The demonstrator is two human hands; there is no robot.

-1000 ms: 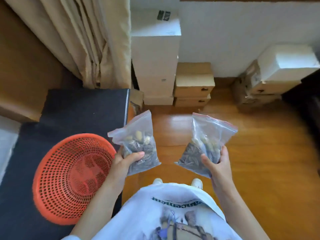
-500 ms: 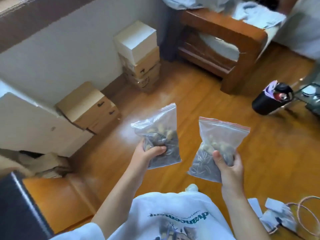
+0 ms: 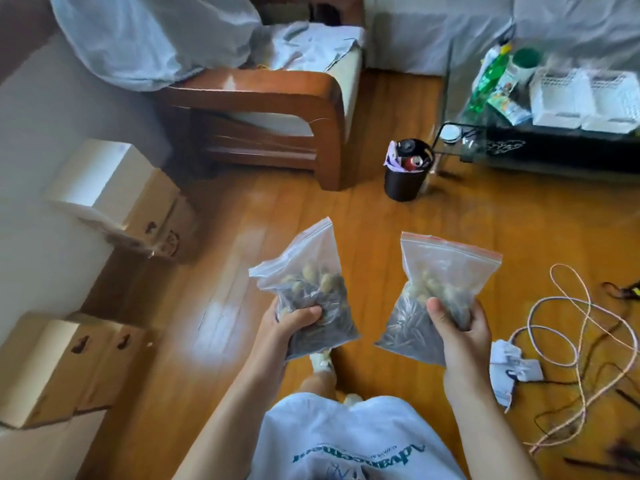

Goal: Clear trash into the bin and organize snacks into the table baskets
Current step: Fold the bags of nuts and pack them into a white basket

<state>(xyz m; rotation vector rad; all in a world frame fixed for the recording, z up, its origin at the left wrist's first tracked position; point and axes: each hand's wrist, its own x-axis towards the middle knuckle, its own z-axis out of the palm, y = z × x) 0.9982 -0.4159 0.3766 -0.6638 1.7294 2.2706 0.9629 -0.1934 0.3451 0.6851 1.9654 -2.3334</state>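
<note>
My left hand [image 3: 291, 327] grips a clear zip bag of seeds and nuts [image 3: 308, 285] by its lower part. My right hand [image 3: 457, 334] grips a second zip bag of seeds and nuts [image 3: 440, 289] with a red seal strip. Both bags are held upright in front of my chest, above the wooden floor. A black trash bin [image 3: 405, 183] with a can and wrappers in it stands on the floor ahead. Two white table baskets [image 3: 554, 98] [image 3: 613, 102] sit side by side on a dark glass table [image 3: 554, 147] at the upper right.
A wooden armchair [image 3: 277, 109] with grey cloth stands ahead left. Cardboard boxes [image 3: 117, 195] line the left wall. Cables [image 3: 571, 327] and a white power strip [image 3: 512, 372] lie on the floor at right. A green bottle [image 3: 485, 81] and snack packets stand beside the baskets.
My view has swung right, away from the red basket and boxes, bringing the bin, glass table and white baskets into sight. Both hands keep holding their bags.
</note>
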